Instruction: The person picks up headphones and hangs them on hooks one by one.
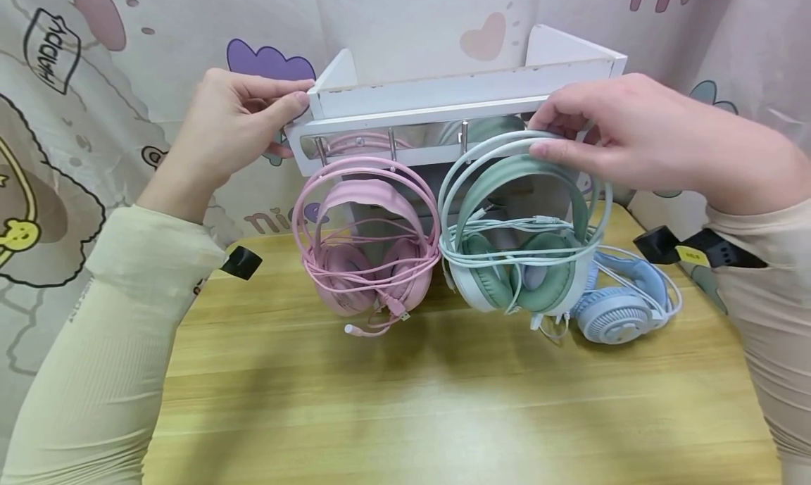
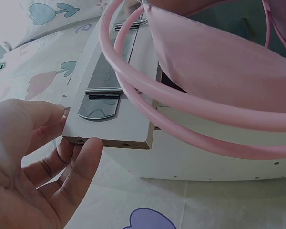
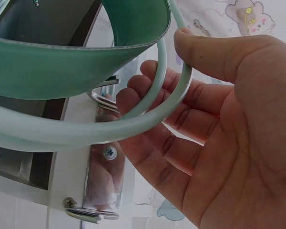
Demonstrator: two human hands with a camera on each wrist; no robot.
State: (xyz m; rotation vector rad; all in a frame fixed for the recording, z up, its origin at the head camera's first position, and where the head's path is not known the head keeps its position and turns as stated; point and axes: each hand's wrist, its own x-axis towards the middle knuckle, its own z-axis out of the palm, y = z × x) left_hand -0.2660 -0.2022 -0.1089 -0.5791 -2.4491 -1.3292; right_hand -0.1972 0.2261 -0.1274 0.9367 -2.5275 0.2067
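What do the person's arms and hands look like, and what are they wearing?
Cream sleeves! The left sleeve has thin ribbed lines and a wide cuff; the right sleeve is wrinkly. A little black block shows by the left cuff. The right wrist has a black band with a yellow label. No gloves show on the hands.

Head view: below R hand (image 1: 624, 133), blue hdphones (image 1: 614, 317) partly hidden behind green hdphones (image 1: 551, 284). L wrist: right of L hand (image 2: 33, 171), pink hdphones (image 2: 205, 55), cut off by pic edge, hide pt of shelf (image 2: 125, 127); print on metal strip (image 2: 107, 75) beyond fingers illegible. R wrist: green hdphones cut off, left of hand.
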